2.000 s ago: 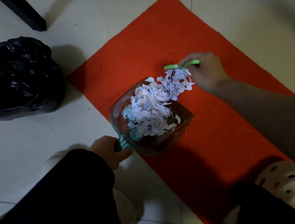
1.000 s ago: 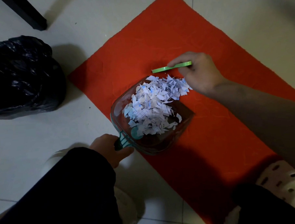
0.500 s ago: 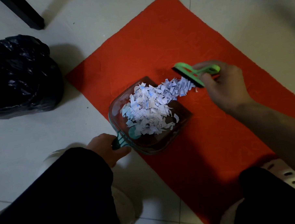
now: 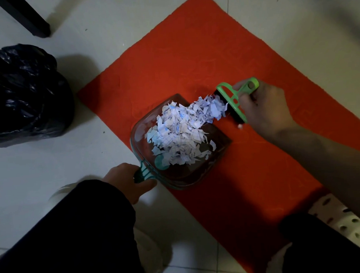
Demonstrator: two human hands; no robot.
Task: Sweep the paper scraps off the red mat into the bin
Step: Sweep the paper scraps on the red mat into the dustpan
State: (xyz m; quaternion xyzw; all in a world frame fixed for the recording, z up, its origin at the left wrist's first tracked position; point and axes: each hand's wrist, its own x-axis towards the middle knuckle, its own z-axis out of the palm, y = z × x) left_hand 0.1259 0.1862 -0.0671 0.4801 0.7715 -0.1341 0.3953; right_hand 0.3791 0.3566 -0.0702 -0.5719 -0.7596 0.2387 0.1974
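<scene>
Gripping green brush [image 4: 234, 101] right-handed [image 4: 264, 110], nudging paper scraps [image 4: 183, 132] dustpan-ward; left hand [image 4: 125, 180] clamping dustpan handle [image 4: 140, 175], bracing it.

Dim overall; light from far side, shadows fall near. Near mat [image 4: 230, 212] dark. Glare on bag [image 4: 26, 85]. Near edges blurred, slightly warped.

Pale tiled floor [image 4: 94, 82] all around, dark furniture leg [image 4: 28, 20] at eleven o'clock, white perforated clog [image 4: 343, 222] at five o'clock, another pale shoe [image 4: 151, 259] at six o'clock, partly hidden by dark clothing.
</scene>
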